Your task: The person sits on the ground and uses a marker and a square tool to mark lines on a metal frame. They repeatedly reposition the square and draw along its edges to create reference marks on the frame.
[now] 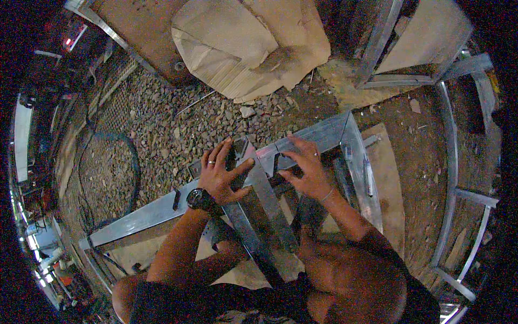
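Observation:
A grey metal frame [334,132] of aluminium bars lies over gravel in front of me. A cross bar [264,200] runs from its long top rail down toward my knees. My left hand [218,173], with a ring and a black wristwatch, presses flat on the joint where the cross bar meets the rail, fingers spread. My right hand [305,167] rests on the rail just right of that joint, fingertips curled over a notch in the metal. Neither hand closes around anything.
Torn cardboard [253,43] lies beyond the frame on the gravel [178,129]. More metal frames [415,48] stand at the top right and along the right side [450,178]. A black cable [132,162] loops on the left. A wooden board [388,178] lies under the frame's right end.

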Demonstrator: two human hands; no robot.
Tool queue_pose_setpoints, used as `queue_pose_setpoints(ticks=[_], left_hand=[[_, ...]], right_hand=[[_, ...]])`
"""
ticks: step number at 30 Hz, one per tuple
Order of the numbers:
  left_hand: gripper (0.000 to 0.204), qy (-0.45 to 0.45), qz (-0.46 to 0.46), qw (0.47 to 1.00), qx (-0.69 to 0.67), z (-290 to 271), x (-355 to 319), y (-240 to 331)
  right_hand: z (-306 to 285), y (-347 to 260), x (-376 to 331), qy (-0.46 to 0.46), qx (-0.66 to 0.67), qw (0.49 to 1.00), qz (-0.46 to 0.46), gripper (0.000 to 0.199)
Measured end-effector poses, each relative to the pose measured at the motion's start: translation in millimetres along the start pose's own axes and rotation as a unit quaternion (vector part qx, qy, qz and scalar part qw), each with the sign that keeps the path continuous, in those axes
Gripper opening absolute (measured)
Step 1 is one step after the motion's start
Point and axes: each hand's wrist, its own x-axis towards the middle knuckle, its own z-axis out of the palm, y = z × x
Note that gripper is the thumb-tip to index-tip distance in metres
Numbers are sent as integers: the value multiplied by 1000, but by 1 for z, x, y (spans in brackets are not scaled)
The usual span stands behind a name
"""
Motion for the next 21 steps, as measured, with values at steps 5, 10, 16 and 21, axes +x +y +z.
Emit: queue_pose_setpoints(ticks=[5, 10, 16, 21], left_hand=[[74, 0, 2, 1000, 0, -2, 1, 1], [77, 5, 3, 1000, -9, -1, 2, 2], [79, -2, -2, 1000, -13, 1, 0, 0], [79, -8, -9, 1000, -1, -4, 0, 2]], right_hand=[[8, 3, -5, 31, 1, 1000, -4, 43], [8, 2, -5, 28, -6, 1000, -7, 38], [0, -7, -7, -2, -10, 998, 55, 64], [-8, -20, 13, -83, -54, 994, 41, 86]])
